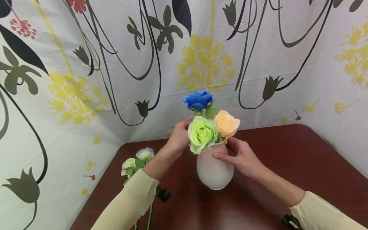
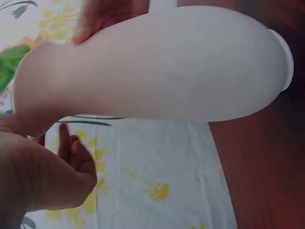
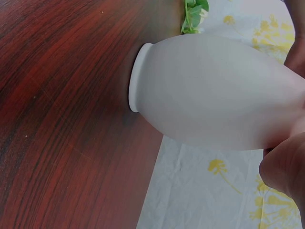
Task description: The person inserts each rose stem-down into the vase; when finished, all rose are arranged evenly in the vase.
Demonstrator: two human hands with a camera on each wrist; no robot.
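A pale, matte vase (image 1: 214, 172) stands upright on the table, holding a green rose (image 1: 202, 132), a blue rose (image 1: 198, 100) and a peach rose (image 1: 227, 124). My right hand (image 1: 244, 158) grips the vase near its neck, thumb across the front. On the other side, my left hand (image 1: 179, 137) is raised to the vase mouth, its fingertips hidden behind the green rose. The left wrist view has this left hand (image 2: 47, 171) right at the rim, several fingers curled; what it holds I cannot tell. Low on the vase (image 3: 205, 90), the right wrist view includes its white foot.
Two pale flowers, one bluish white (image 1: 145, 154) and one cream (image 1: 128, 166), lie on the table's left side, their stems running under the left forearm. The dark red wooden table (image 1: 258, 204) meets a floral-patterned cloth (image 1: 172, 73) behind and at left.
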